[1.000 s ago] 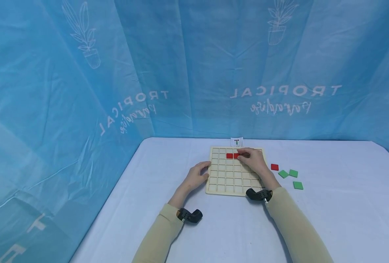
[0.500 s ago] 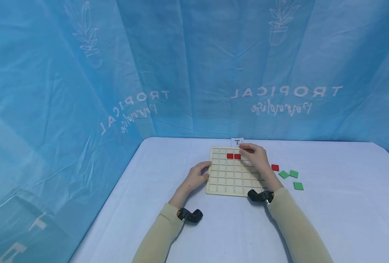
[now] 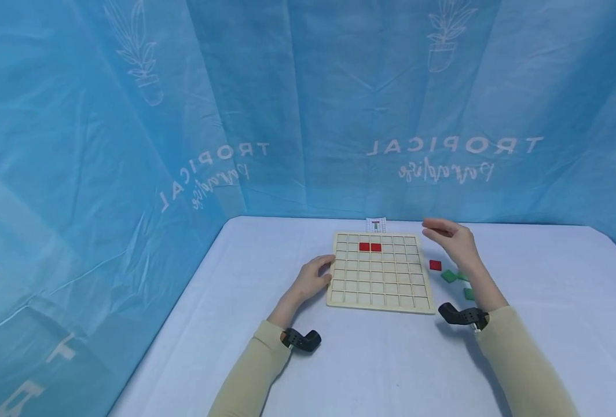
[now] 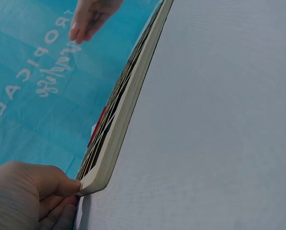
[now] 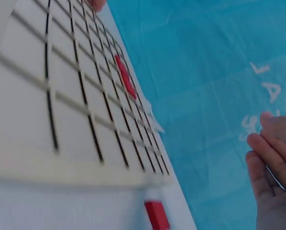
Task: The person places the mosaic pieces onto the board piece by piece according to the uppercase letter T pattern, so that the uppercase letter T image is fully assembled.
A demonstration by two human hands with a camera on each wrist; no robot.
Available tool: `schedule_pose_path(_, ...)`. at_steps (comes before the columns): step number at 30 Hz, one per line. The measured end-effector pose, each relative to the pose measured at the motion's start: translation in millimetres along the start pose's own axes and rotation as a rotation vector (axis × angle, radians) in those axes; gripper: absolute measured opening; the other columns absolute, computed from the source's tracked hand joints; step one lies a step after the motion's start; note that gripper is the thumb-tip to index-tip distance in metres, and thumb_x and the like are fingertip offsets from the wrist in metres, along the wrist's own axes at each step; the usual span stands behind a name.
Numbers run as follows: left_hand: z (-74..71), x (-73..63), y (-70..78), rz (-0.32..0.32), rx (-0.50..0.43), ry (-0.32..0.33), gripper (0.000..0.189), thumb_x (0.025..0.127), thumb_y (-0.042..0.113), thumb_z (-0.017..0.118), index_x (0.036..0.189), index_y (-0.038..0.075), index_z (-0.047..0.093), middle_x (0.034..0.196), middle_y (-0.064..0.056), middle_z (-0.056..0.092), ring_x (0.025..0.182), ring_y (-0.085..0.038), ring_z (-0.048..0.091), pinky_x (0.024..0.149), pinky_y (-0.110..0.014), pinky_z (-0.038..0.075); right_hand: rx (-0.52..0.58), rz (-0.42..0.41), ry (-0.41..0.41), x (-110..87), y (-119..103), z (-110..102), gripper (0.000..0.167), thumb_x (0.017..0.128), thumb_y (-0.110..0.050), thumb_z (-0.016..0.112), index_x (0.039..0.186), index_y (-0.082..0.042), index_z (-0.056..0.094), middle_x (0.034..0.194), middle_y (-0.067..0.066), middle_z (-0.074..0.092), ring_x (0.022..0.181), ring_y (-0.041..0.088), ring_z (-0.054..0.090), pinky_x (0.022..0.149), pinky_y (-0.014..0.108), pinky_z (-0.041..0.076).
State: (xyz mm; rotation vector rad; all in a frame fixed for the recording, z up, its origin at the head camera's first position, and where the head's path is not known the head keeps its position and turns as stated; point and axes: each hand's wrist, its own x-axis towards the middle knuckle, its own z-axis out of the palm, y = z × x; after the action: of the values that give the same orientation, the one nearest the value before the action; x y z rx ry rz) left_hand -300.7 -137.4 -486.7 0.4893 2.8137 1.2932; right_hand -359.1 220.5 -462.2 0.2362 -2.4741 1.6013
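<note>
The left hand (image 3: 309, 279), thumb and fingers apart, is touching the left edge of the board (image 3: 364, 277), which is lying flat, near-square, showing no clear long axis. In its second-farthest row two red tiles (image 3: 364, 247) are forming a pair running left to right — laying that row is probably the step in hand. Right of the board a loose red tile (image 3: 435, 265) is lying near the hovering right hand (image 3: 455, 239), thumb and fingers parted, pinching nothing visible — the next move likely calling for a pinch there.
</note>
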Motion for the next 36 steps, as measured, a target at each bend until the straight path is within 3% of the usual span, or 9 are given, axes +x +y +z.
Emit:
schedule_pose_path(2, 0.0, -0.1, -0.6, 0.001, 0.000, -0.002, 0.050, 0.090, 0.003, 0.055, 0.139, 0.002, 0.044, 0.141, -0.011, 0.045, 0.132, -0.023, 0.038, 0.109, -0.033, 0.032, -0.017, 0.010, -0.006, -3.3, 12, -9, 0.055, 0.086, -0.048, 0.064, 0.130, -0.016, 0.058, 0.126, 0.006, 0.059, 0.114, 0.020, 0.054, 0.094, 0.032, 0.048)
schedule_pose_path(5, 0.2, 0.0, -1.6, 0.001, 0.000, 0.000, 0.049, 0.090, 0.003, 0.055, 0.139, 0.001, 0.044, 0.141, -0.011, 0.045, 0.132, -0.023, 0.038, 0.109, -0.033, 0.032, -0.061, 0.022, 0.007, -8.6, 29, -17, 0.055, 0.085, -0.051, 0.063, 0.129, -0.017, 0.059, 0.126, 0.006, 0.059, 0.113, 0.021, 0.055, 0.091, 0.026, 0.050)
schedule_pose_path(9, 0.5, 0.5, -2.4, 0.000, -0.006, 0.002, 0.049, 0.090, 0.002, 0.055, 0.138, 0.001, 0.045, 0.141, -0.012, 0.045, 0.131, -0.024, 0.039, 0.109, -0.033, 0.033, -0.119, 0.060, -0.002, -25.8, 25, -23, 0.063, 0.084, -0.059, 0.059, 0.129, -0.014, 0.058, 0.127, 0.008, 0.058, 0.115, 0.022, 0.054, 0.089, 0.021, 0.049)
schedule_pose_path(14, 1.3, -1.4, -1.3, -0.004, -0.020, -0.008, 0.049, 0.091, 0.002, 0.054, 0.138, 0.001, 0.044, 0.141, -0.011, 0.045, 0.130, -0.023, 0.041, 0.108, -0.032, 0.033, -0.137, 0.085, -0.054, -46.7, 11, -26, 0.054, 0.091, -0.043, 0.060, 0.129, -0.006, 0.056, 0.128, 0.015, 0.056, 0.117, 0.030, 0.052, 0.099, 0.045, 0.044)
schedule_pose_path(20, 2.4, -1.4, 1.6, -0.008, -0.015, -0.003, 0.049, 0.091, 0.003, 0.054, 0.139, 0.002, 0.044, 0.141, -0.010, 0.045, 0.130, -0.022, 0.040, 0.108, -0.031, 0.033, -0.168, 0.054, -0.073, -51.5, 23, -24, 0.045, 0.092, -0.035, 0.061, 0.126, -0.005, 0.059, 0.125, 0.016, 0.058, 0.113, 0.031, 0.055, 0.085, 0.013, 0.047)
schedule_pose_path(22, 2.7, -0.6, 1.7, -0.003, -0.012, 0.000, 0.049, 0.091, 0.002, 0.054, 0.139, 0.002, 0.044, 0.141, -0.010, 0.045, 0.131, -0.022, 0.040, 0.109, -0.031, 0.033, -0.191, 0.050, -0.083, -52.1, 26, -24, 0.045, 0.092, -0.035, 0.061, 0.125, -0.005, 0.060, 0.124, 0.016, 0.059, 0.111, 0.030, 0.056, 0.080, 0.009, 0.046)
schedule_pose_path(24, 2.7, 0.0, 2.0, 0.003, -0.007, 0.004, 0.049, 0.091, 0.002, 0.054, 0.139, 0.001, 0.044, 0.141, -0.011, 0.045, 0.131, -0.023, 0.039, 0.109, -0.032, 0.032, -0.223, 0.045, -0.091, -52.0, 28, -23, 0.044, 0.091, -0.034, 0.062, 0.124, -0.004, 0.060, 0.122, 0.017, 0.060, 0.108, 0.030, 0.057, 0.082, 0.015, 0.049)
schedule_pose_path(29, 2.3, 0.7, 2.4, 0.000, 0.007, 0.016, 0.049, 0.090, 0.002, 0.054, 0.138, 0.002, 0.045, 0.141, -0.011, 0.045, 0.132, -0.023, 0.037, 0.110, -0.034, 0.031, -0.269, 0.018, -0.088, -51.1, 32, -19, 0.042, 0.090, -0.030, 0.066, 0.122, -0.004, 0.061, 0.120, 0.017, 0.061, 0.107, 0.031, 0.056, 0.092, 0.045, 0.049)
schedule_pose_path(36, 1.8, -0.3, 1.4, -0.006, 0.007, 0.014, 0.049, 0.090, 0.003, 0.055, 0.138, 0.002, 0.046, 0.141, -0.011, 0.045, 0.132, -0.024, 0.038, 0.109, -0.034, 0.032, -0.308, -0.051, -0.088, -52.2, 37, -15, 0.039, 0.088, -0.021, 0.069, 0.121, -0.002, 0.062, 0.119, 0.019, 0.061, 0.110, 0.035, 0.055, 0.094, 0.053, 0.045)
